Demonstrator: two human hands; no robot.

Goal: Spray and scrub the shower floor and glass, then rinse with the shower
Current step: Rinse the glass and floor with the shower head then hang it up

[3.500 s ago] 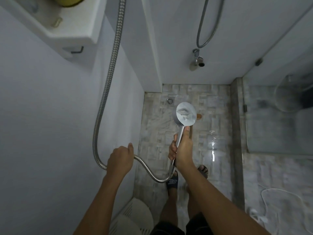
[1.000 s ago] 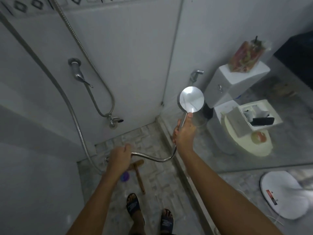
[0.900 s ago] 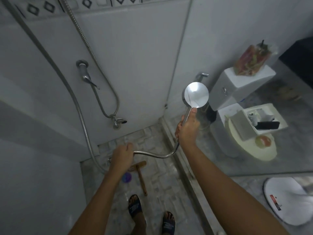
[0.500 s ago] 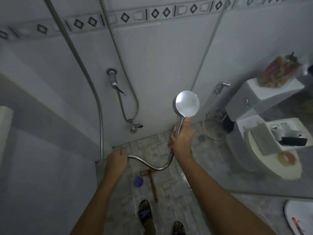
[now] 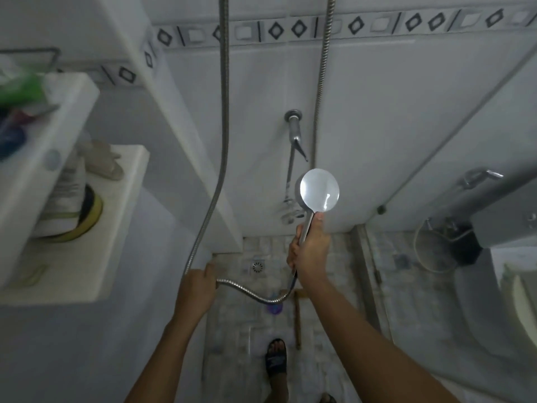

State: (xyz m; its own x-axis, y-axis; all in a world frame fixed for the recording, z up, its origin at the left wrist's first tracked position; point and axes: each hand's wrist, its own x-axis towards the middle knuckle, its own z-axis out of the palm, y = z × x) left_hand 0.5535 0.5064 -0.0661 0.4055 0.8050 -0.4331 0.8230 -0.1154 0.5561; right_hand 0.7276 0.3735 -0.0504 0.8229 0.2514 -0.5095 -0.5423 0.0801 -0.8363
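Tiled wall (image 5: 377, 112) — showerhead (image 5: 319, 190) above right hand (image 5: 309, 251).

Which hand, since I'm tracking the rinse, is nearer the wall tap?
Right. The right hand, gripping the shower head handle, is raised below the wall tap; the left hand holds the hose lower and further left.

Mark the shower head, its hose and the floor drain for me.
shower head (image 5: 319, 189): head view, centre of the round shiny disc.
hose (image 5: 250, 293): head view, the sagging stretch above the floor tiles.
floor drain (image 5: 257, 267): head view, middle of the round grate.
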